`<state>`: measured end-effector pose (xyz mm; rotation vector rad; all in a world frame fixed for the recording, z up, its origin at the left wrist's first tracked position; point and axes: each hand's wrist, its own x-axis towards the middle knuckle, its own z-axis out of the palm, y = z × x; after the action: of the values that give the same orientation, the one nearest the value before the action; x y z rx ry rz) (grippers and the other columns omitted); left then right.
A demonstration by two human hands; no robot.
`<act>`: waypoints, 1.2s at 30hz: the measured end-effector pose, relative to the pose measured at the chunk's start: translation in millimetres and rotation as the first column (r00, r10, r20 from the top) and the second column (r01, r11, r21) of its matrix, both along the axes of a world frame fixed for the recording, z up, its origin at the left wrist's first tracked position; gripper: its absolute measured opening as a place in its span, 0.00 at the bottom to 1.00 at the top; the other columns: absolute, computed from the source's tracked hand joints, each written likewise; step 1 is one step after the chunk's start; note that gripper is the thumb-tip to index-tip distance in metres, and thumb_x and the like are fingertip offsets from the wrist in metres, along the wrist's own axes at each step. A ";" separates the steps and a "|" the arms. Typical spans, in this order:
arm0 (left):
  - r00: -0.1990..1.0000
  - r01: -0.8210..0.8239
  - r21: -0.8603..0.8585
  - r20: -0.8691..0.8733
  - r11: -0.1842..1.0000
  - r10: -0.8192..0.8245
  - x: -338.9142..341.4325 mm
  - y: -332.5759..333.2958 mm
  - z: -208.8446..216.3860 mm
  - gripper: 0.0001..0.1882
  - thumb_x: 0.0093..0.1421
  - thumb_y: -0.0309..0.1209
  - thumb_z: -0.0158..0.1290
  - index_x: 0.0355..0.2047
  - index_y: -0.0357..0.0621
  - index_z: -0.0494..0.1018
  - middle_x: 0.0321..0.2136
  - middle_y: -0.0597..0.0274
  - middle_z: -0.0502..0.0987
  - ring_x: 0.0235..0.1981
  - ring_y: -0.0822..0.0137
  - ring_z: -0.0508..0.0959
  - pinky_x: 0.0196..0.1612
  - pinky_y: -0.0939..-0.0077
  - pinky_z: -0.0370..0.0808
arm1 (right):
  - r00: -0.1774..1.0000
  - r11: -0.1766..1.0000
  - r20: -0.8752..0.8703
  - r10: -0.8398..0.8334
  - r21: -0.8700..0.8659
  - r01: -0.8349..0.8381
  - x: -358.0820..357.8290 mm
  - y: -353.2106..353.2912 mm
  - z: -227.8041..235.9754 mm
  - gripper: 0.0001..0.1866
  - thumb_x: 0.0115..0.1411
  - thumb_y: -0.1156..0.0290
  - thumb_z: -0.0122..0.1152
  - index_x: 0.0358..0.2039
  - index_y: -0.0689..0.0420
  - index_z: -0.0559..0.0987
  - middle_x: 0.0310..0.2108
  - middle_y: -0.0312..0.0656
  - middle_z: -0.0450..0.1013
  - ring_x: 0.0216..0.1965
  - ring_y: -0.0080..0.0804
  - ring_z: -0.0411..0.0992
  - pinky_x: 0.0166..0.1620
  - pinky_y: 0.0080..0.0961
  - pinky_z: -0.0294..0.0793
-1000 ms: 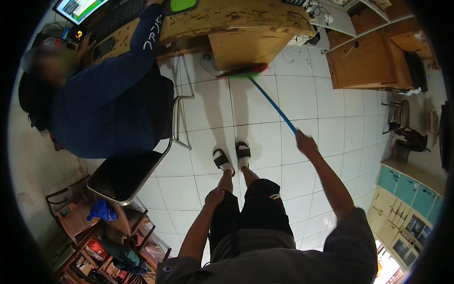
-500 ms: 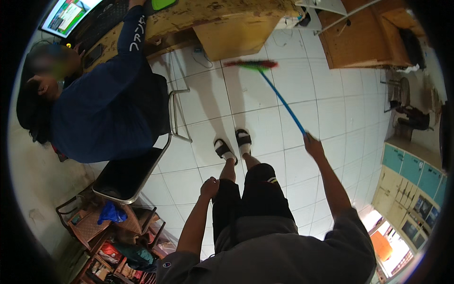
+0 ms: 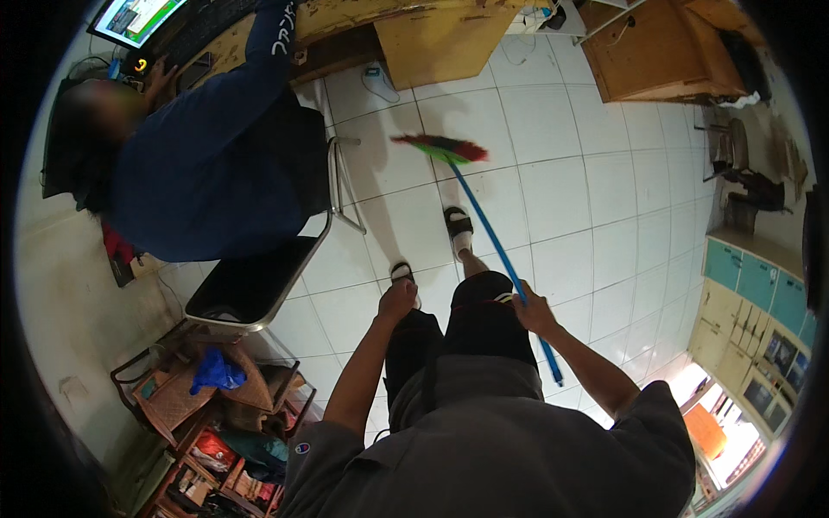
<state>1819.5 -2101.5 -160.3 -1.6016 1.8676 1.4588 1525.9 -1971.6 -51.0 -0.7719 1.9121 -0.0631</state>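
A broom [image 3: 481,209] with a blue pole and a red, black and green bristle head slants across the white tiled floor. My right hand [image 3: 536,312] is wrapped round its pole, whose end pokes out below the hand. The bristles reach the tiles ahead of my feet, near the yellow wooden desk [image 3: 449,43]. In front of my left thigh hangs my left hand [image 3: 398,300], fingers curled and nothing visible in it. It is well apart from the broom.
At left a person in a dark blue top [image 3: 207,186] sits on a metal-framed chair [image 3: 250,289] facing a monitor [image 3: 138,19]. Behind the chair stand cluttered wooden shelves [image 3: 186,384]. A brown wooden cabinet [image 3: 652,52] is at far right, teal-and-cream cupboards [image 3: 751,302] at right.
The broom's bristle head has come nearer and slightly left. My right hand has drawn back toward my body, with more pole showing below it. One foot has stepped forward.
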 end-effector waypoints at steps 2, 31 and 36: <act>1.000 0.028 -0.034 0.012 0.999 -0.028 35.7 -3.0 -0.8 0.18 0.56 0.42 0.41 0.34 0.39 0.70 0.30 0.48 0.74 0.35 0.51 0.74 0.39 0.61 0.69 | 0.889 0.967 0.385 -0.249 0.050 0.249 51.4 -38.5 2.8 0.25 0.57 0.58 0.45 0.54 0.51 0.57 0.11 0.40 0.65 0.12 0.28 0.65 0.13 0.25 0.64; 0.837 0.488 -0.188 -0.176 0.852 -0.518 -34.7 -55.8 43.5 0.19 0.56 0.43 0.43 0.34 0.36 0.68 0.33 0.46 0.74 0.37 0.50 0.73 0.40 0.64 0.68 | 0.634 0.749 0.509 -0.582 0.033 0.661 131.6 -21.0 -84.0 0.11 0.46 0.71 0.55 0.27 0.67 0.70 0.14 0.45 0.66 0.12 0.34 0.66 0.13 0.31 0.65; 0.804 0.551 -0.091 -0.205 0.829 -0.558 -79.0 -47.4 44.8 0.21 0.56 0.44 0.43 0.34 0.36 0.68 0.32 0.47 0.74 0.37 0.52 0.73 0.40 0.65 0.68 | 0.921 0.916 -0.057 0.387 -0.092 -0.390 110.0 52.1 -165.0 0.15 0.34 0.66 0.59 0.28 0.53 0.77 0.22 0.45 0.72 0.28 0.42 0.72 0.29 0.35 0.71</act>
<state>1740.5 -2148.9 -115.6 -0.7908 2.2315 1.3755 1635.9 -1919.4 -216.0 -1.2185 1.7662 0.1018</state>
